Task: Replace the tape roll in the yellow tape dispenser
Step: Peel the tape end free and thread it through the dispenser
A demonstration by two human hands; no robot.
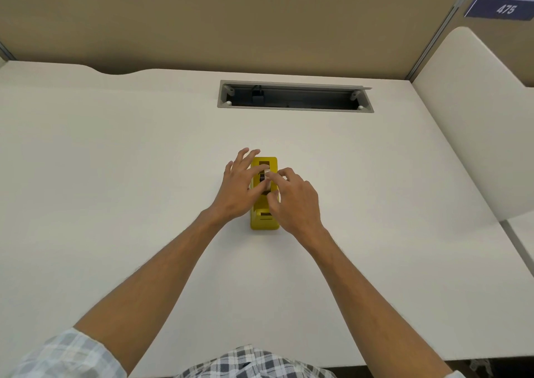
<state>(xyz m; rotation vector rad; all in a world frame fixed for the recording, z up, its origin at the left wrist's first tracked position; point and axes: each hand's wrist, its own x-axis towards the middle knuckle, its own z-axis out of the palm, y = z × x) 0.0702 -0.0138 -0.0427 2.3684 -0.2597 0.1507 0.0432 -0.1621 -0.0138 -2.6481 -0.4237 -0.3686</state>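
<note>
The yellow tape dispenser (pixel 263 222) stands lengthwise in the middle of the white desk (pixel 115 175). A tape roll (pixel 265 178) with a dark core sits in the dispenser's cradle, mostly hidden by fingers. My left hand (pixel 237 189) comes in from the left, its thumb and forefinger on the roll and the other fingers spread above the dispenser's far end. From the right, my right hand (pixel 293 200) pinches the roll between forefinger and thumb. Both hands touch the roll.
An open grey cable tray (pixel 294 97) is set into the desk behind the dispenser. A tan partition wall (pixel 231 25) runs along the back. A second desk surface (pixel 476 132) adjoins on the right. My checked shirt shows at the bottom edge.
</note>
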